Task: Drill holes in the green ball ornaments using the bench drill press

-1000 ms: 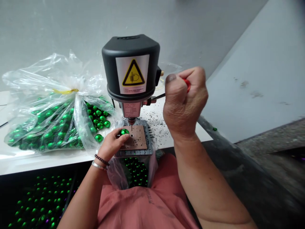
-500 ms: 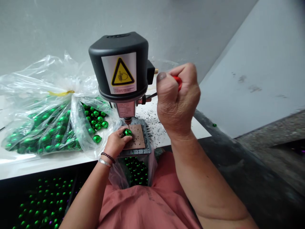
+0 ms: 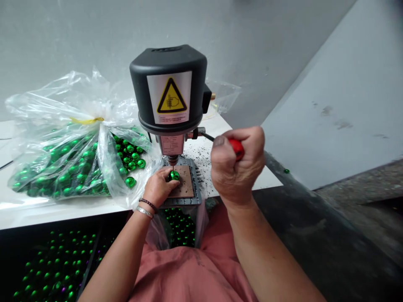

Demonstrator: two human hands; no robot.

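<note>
A black-hooded drill press point(image 3: 168, 90) with a yellow warning label stands at the table's front edge. On its base a brown board point(image 3: 186, 184) carries a shiny green ball point(image 3: 174, 175). My left hand point(image 3: 158, 183) pinches that ball between thumb and fingers, directly below the thin drill bit point(image 3: 173, 167). The bit's tip meets the top of the ball; how deep it goes I cannot tell. My right hand point(image 3: 237, 167) is wrapped around the red knob point(image 3: 236, 149) of the press's feed lever point(image 3: 208, 136).
Left of the press lies a clear plastic bag point(image 3: 105, 167) tied in yellow, with green balls spilling from its opening. Dark shavings point(image 3: 204, 176) litter the white table point(image 3: 261, 176). Below, more green balls fill a dark container point(image 3: 56, 264) and a bag point(image 3: 181, 226) under the press.
My right hand has pulled the red lever knob downward. The drill bit now reaches the green ball. My left hand keeps its pinch, and the whole view has shifted slightly.
</note>
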